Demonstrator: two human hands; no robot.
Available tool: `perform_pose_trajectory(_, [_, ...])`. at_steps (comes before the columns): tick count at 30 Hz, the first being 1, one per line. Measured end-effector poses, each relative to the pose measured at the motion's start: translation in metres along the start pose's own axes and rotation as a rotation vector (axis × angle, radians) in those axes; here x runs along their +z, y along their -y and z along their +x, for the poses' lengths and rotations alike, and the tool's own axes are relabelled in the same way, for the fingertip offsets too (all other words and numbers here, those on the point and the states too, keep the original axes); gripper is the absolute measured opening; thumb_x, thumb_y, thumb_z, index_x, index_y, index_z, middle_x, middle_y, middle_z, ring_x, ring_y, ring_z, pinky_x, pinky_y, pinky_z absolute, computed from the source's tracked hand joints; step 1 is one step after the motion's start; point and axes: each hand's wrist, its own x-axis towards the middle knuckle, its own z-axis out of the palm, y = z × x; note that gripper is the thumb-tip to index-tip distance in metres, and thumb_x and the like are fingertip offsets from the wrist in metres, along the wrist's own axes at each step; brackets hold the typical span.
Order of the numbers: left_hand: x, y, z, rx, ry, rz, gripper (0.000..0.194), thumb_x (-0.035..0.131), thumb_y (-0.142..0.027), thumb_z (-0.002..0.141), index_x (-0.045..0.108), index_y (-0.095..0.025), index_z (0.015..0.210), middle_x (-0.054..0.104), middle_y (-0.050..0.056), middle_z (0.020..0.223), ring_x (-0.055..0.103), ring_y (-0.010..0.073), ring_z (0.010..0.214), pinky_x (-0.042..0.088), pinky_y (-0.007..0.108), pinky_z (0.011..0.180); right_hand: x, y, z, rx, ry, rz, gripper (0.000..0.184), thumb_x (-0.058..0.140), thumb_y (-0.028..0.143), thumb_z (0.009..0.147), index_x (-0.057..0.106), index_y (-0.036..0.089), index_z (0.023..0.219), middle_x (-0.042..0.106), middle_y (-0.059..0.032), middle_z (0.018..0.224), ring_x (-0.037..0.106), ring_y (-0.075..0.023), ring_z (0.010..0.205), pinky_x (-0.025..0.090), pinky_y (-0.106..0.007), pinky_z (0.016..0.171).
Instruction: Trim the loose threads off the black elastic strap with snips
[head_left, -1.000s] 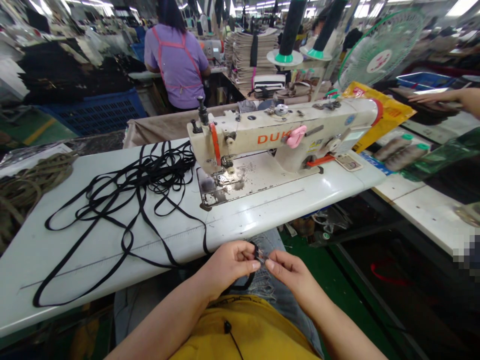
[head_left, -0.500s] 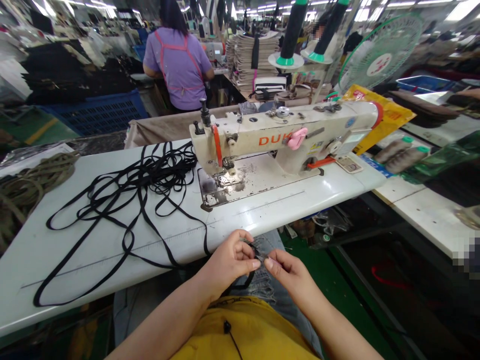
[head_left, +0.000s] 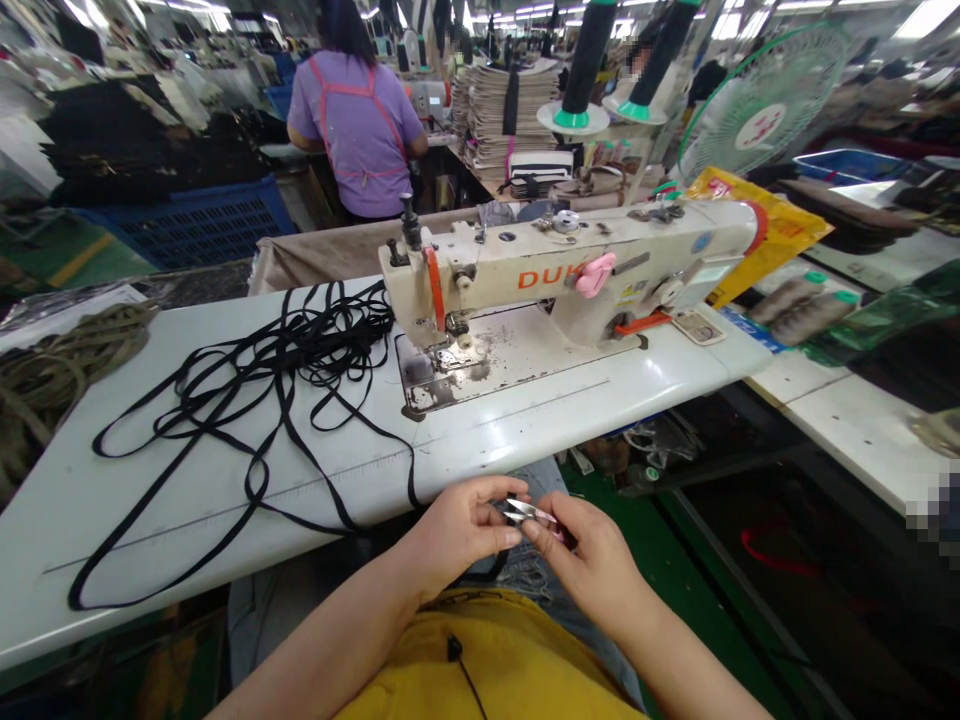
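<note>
My left hand (head_left: pixel 471 522) is closed in front of the table edge, over my lap. Its curled fingers grip a narrow black tape, mostly hidden by the hand. More of this black tape (head_left: pixel 281 400) lies in a loose tangle of loops on the white table, one strand running over the front edge. In my right hand (head_left: pixel 581 545) is a small pair of thread snips (head_left: pixel 525 509). Their bright, slightly parted blades point left at the left fingertips. Whether the blades touch the tape cannot be made out.
A sewing machine (head_left: pixel 555 265) stands on the white table (head_left: pixel 495 435) beyond my hands. Olive tape (head_left: pixel 67 375) is heaped at the far left. A fan (head_left: pixel 761 110) and a yellow bag (head_left: pixel 780 235) are at the right. A person (head_left: pixel 356 130) in purple sits ahead.
Thread snips now show in my right hand, their blades at the left fingertips; before, its fingers were pinched with no blades visible. My left hand has dropped slightly. The tangle lies unchanged.
</note>
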Motion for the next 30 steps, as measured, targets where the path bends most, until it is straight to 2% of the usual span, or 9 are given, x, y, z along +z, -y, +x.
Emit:
perform_pose_trajectory(5, [0.003,-0.009,-0.002,0.026,0.035,0.03,0.057,0.077,-0.014,0.069,0.066,-0.017,0.125,0.067,0.011,0.126,0.049,0.0073,0.068,0.044,0.025,0.068,0.013,-0.006,-0.001,0.346,0.128,0.665,0.052,0.068,0.064,0.084,0.046,0.021,0.065,0.03,0.0075,0.058,0.023,-0.0104,0.054,0.018,-0.026,0.051])
perform_pose_trajectory(8, [0.003,-0.011,-0.002,0.03,0.045,0.053,0.058,0.075,-0.014,0.069,0.066,-0.018,0.126,0.066,0.011,0.128,0.048,0.0072,0.067,0.042,0.024,0.065,0.019,-0.007,-0.004,0.458,0.161,0.86,0.053,0.07,0.065,0.082,0.044,0.022,0.067,0.023,0.01,0.055,0.013,-0.0092,0.052,0.011,-0.026,0.05])
perform_pose_trajectory(10, [0.003,-0.007,-0.002,0.03,0.045,0.061,0.06,0.075,-0.014,0.069,0.065,-0.017,0.128,0.065,0.011,0.128,0.047,0.0071,0.067,0.042,0.024,0.064,0.018,-0.007,-0.005,0.404,0.145,0.762,0.052,0.068,0.065,0.083,0.045,0.022,0.066,0.025,0.0091,0.056,0.018,-0.0098,0.052,0.014,-0.026,0.05])
perform_pose_trajectory(12, [0.002,-0.002,-0.001,0.027,0.044,0.078,0.062,0.076,-0.015,0.069,0.064,-0.016,0.131,0.066,0.011,0.122,0.048,0.0079,0.067,0.041,0.025,0.064,0.014,-0.006,-0.004,0.254,0.084,0.487,0.048,0.066,0.06,0.086,0.047,0.021,0.066,0.035,0.0058,0.058,0.029,-0.0122,0.055,0.022,-0.026,0.053])
perform_pose_trajectory(16, [0.003,0.006,0.0,0.017,0.006,0.155,0.066,0.074,-0.014,0.068,0.063,-0.013,0.134,0.068,0.005,0.089,0.05,0.0109,0.065,0.04,0.026,0.063,0.007,-0.006,-0.002,0.034,-0.005,0.052,0.032,0.063,0.041,0.09,0.052,0.021,0.068,0.049,0.001,0.066,0.044,-0.0164,0.065,0.029,-0.027,0.06])
perform_pose_trajectory(19, [0.004,0.005,-0.001,0.007,-0.004,0.212,0.065,0.073,-0.014,0.069,0.063,-0.015,0.133,0.06,-0.001,0.071,0.049,0.0115,0.061,0.037,0.025,0.06,0.006,-0.006,-0.004,0.055,0.039,0.177,0.036,0.062,0.044,0.091,0.05,0.021,0.067,0.041,0.0036,0.062,0.039,-0.0146,0.06,0.027,-0.027,0.056])
perform_pose_trajectory(23, [0.005,0.005,-0.002,-0.059,-0.04,0.361,0.059,0.072,-0.012,0.069,0.067,-0.016,0.128,0.051,-0.006,0.059,0.045,0.0105,0.053,0.031,0.024,0.054,-0.003,0.0,-0.006,0.025,-0.093,0.451,0.039,0.054,0.053,0.097,0.051,0.022,0.074,0.036,0.0043,0.067,0.034,-0.0143,0.061,0.028,-0.027,0.057])
perform_pose_trajectory(26, [0.003,0.006,-0.002,-0.064,-0.04,0.311,0.061,0.074,-0.016,0.07,0.064,-0.015,0.13,0.053,-0.006,0.061,0.045,0.0102,0.053,0.032,0.024,0.054,-0.014,0.003,0.0,0.013,-0.11,0.428,0.036,0.061,0.052,0.095,0.054,0.021,0.078,0.036,0.0044,0.07,0.035,-0.0142,0.064,0.029,-0.027,0.058])
perform_pose_trajectory(30, [-0.002,0.002,-0.004,0.023,0.001,0.198,0.072,0.078,-0.018,0.07,0.057,-0.018,0.138,0.054,-0.006,0.067,0.047,0.0104,0.058,0.035,0.024,0.058,-0.017,-0.003,0.008,0.126,-0.09,0.407,0.045,0.069,0.06,0.087,0.049,0.021,0.074,0.035,0.0053,0.068,0.034,-0.0137,0.063,0.03,-0.026,0.058])
